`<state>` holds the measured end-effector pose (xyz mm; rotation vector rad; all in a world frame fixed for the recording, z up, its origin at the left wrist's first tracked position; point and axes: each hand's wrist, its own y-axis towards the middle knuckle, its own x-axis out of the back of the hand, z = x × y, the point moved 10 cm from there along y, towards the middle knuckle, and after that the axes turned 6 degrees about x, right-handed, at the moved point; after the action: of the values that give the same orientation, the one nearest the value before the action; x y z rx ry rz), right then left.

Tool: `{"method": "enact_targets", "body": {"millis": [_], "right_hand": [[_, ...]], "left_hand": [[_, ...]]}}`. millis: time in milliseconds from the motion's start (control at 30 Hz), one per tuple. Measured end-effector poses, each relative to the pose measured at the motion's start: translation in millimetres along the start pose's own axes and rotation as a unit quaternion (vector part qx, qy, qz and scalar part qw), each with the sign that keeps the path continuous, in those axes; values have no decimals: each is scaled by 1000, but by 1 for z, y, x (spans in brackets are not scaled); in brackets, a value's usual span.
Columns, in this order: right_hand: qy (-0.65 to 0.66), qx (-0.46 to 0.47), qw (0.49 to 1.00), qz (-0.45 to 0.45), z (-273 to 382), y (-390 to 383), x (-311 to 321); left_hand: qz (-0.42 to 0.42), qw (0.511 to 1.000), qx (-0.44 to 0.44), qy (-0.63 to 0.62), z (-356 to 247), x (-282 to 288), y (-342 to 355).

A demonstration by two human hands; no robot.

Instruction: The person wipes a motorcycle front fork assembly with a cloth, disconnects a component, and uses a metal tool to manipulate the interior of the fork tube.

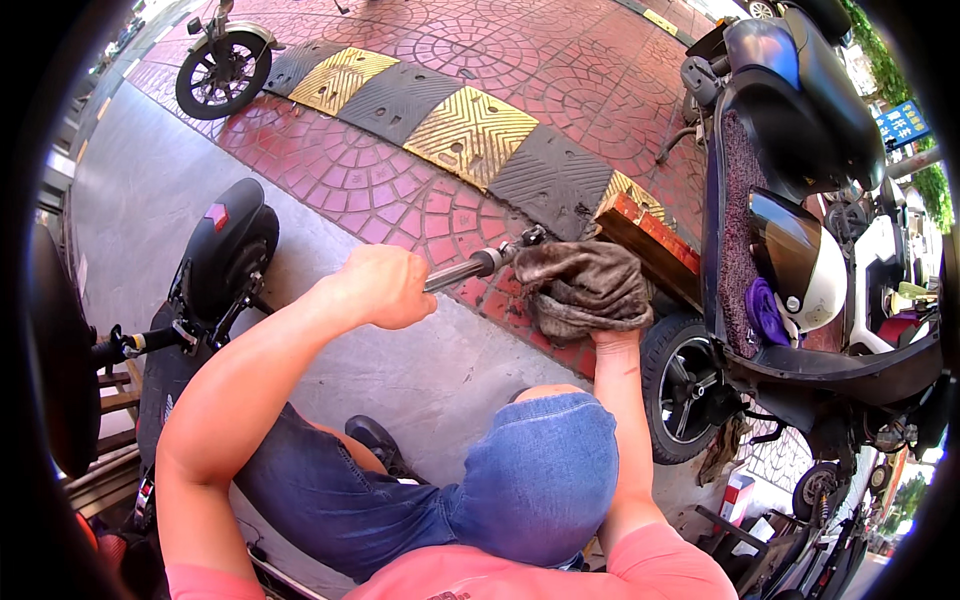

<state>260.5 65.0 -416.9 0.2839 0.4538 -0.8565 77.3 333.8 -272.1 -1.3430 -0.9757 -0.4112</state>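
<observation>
My left hand (pixel 385 287) is closed in a fist around the near end of a metal tube (pixel 458 273). The tube slants away to the right, with a black collar and a small fitting at its far end. A crumpled brown rag (pixel 585 285) covers most of my right hand (pixel 610 335), which is closed on it. The rag lies against the tube's right side, near the fitting; whether it wraps around the tube cannot be made out.
A scooter (pixel 740 270) with a helmet (pixel 810 270) on its footboard stands at right. A wooden block (pixel 650 240) lies beside the rag. Another scooter's black wheel (pixel 235 240) is at left. A black-and-yellow speed bump (pixel 470 130) crosses the red paving.
</observation>
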Motion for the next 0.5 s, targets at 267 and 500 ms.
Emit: {"method": "enact_targets", "body": {"millis": [267, 500], "right_hand": [[188, 67, 978, -59, 77, 36, -26], [-300, 92, 946, 86, -30, 61, -58]], "left_hand": [[-28, 999, -11, 30, -5, 8, 1], [-144, 986, -54, 62, -14, 27, -6]]}}
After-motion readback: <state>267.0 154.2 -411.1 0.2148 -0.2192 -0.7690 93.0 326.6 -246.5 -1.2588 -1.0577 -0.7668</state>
